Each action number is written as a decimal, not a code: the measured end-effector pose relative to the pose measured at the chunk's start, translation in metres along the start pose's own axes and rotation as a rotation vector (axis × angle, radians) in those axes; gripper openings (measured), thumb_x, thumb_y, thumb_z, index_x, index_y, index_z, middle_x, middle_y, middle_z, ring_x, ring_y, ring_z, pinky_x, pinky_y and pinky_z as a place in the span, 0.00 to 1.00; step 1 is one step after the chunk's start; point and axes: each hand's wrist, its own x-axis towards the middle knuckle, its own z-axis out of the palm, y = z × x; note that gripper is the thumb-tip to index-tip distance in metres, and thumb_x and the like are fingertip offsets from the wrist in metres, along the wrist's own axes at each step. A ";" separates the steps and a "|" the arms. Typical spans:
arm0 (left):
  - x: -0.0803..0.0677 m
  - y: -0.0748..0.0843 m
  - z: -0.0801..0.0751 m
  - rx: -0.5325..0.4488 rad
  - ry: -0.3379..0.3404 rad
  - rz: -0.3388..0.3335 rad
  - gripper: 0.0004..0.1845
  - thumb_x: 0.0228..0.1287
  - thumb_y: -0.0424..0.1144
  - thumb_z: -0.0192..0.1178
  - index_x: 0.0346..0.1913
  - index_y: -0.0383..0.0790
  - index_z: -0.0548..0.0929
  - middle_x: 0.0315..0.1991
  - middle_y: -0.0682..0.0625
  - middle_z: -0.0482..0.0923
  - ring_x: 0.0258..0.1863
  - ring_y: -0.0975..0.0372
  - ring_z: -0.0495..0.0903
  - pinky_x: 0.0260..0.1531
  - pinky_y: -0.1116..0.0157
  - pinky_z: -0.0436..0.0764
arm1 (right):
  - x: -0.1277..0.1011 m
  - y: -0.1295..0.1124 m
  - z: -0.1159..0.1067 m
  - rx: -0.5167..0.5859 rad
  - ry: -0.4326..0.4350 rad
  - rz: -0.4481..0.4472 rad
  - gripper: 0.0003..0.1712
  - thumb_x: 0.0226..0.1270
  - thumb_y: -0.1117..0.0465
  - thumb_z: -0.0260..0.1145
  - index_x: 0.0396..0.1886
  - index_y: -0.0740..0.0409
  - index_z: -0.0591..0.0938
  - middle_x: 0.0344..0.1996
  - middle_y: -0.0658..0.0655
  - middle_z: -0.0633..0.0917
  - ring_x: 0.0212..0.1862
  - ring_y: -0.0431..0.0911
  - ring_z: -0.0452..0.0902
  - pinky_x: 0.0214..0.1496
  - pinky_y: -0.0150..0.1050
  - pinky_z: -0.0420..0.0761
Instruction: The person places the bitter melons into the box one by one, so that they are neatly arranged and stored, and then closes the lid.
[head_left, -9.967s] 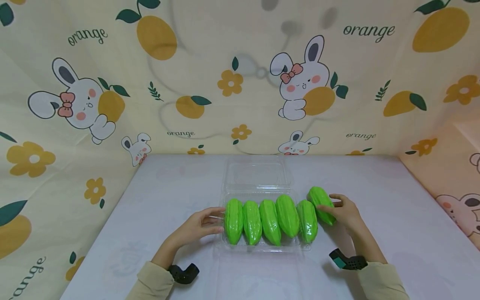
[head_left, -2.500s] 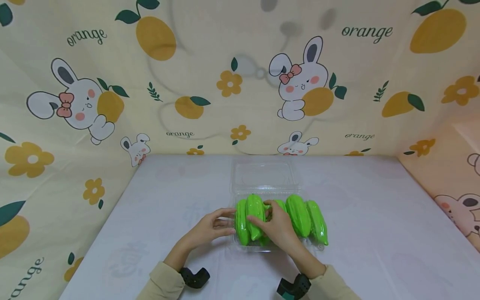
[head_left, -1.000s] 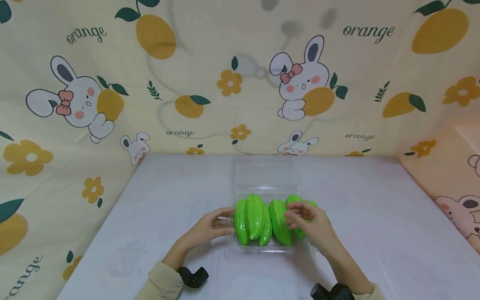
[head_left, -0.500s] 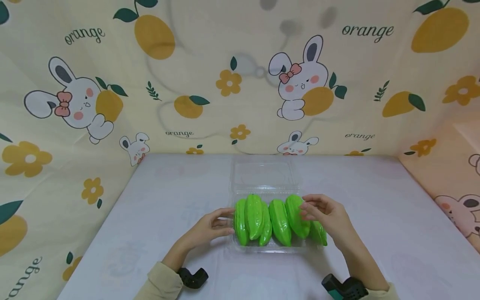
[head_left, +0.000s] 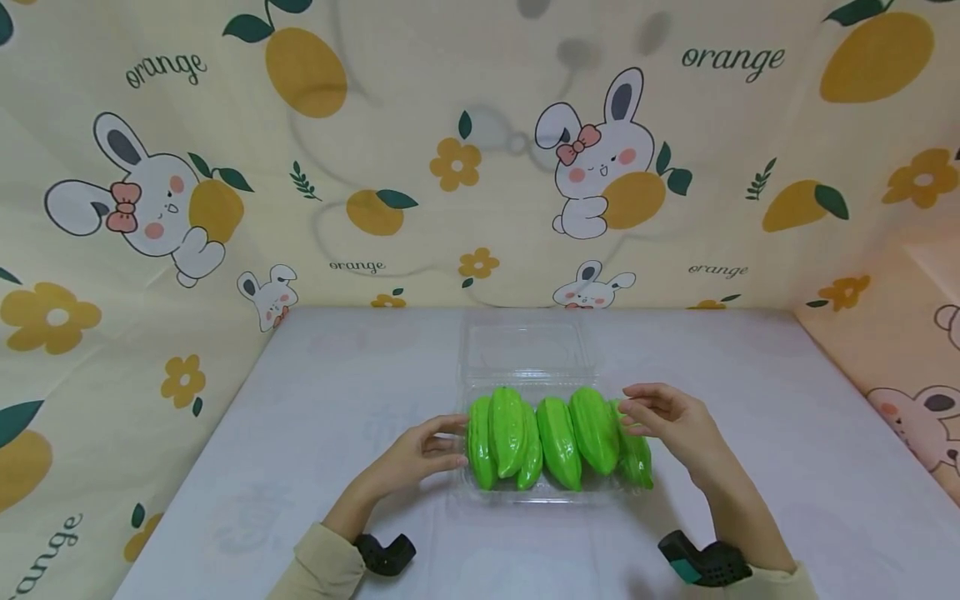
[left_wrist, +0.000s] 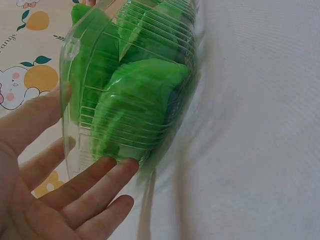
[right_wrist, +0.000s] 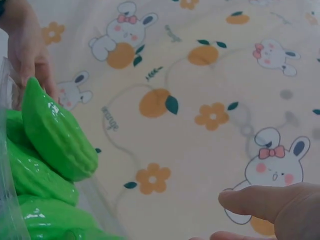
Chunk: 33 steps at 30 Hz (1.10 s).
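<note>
Several glossy green, ridged bitter melons, toy-like in their shine, lie side by side in a clear plastic clamshell box [head_left: 517, 498]. One bitter melon [head_left: 507, 433] rests on top of the others near the left end; another [head_left: 637, 463] lies at the right end. My left hand [head_left: 411, 454] is at the box's left side, its extended fingers [left_wrist: 102, 197] against the ribbed wall in the left wrist view. To the upper right of the box my right hand [head_left: 672, 425] hovers with loosely bent fingers, holding nothing. Its thumb [right_wrist: 255, 202] shows in the right wrist view, apart from the melons.
The box's clear lid [head_left: 525, 346] lies folded back behind it. A white-covered table [head_left: 360, 358] extends around the box to a patterned cloth backdrop [head_left: 420, 150] at the back and sides. Each wrist wears a black camera [head_left: 705, 560].
Ten seconds ago my right hand held a melon right of the box; later it placed one on top at left. Since then it has withdrawn rightward from the row, while the left hand stays.
</note>
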 end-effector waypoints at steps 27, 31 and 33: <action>-0.001 0.002 0.000 -0.015 -0.004 0.005 0.33 0.59 0.43 0.62 0.66 0.41 0.63 0.62 0.38 0.69 0.60 0.46 0.74 0.56 0.66 0.79 | 0.007 0.014 -0.020 -0.062 -0.017 0.060 0.32 0.65 0.49 0.59 0.60 0.67 0.68 0.33 0.35 0.78 0.37 0.26 0.78 0.43 0.28 0.84; -0.001 0.002 0.000 -0.015 -0.006 0.007 0.34 0.59 0.44 0.62 0.67 0.41 0.63 0.62 0.38 0.69 0.60 0.46 0.74 0.57 0.66 0.79 | 0.008 0.016 -0.021 -0.062 -0.020 0.066 0.32 0.65 0.49 0.60 0.60 0.68 0.68 0.33 0.35 0.78 0.36 0.25 0.78 0.44 0.29 0.85; 0.000 0.002 0.000 -0.013 -0.007 0.007 0.34 0.59 0.44 0.62 0.67 0.41 0.63 0.62 0.38 0.69 0.60 0.46 0.74 0.57 0.65 0.79 | 0.008 0.017 -0.022 -0.063 -0.021 0.067 0.32 0.65 0.49 0.60 0.60 0.68 0.68 0.33 0.35 0.78 0.36 0.25 0.77 0.44 0.30 0.85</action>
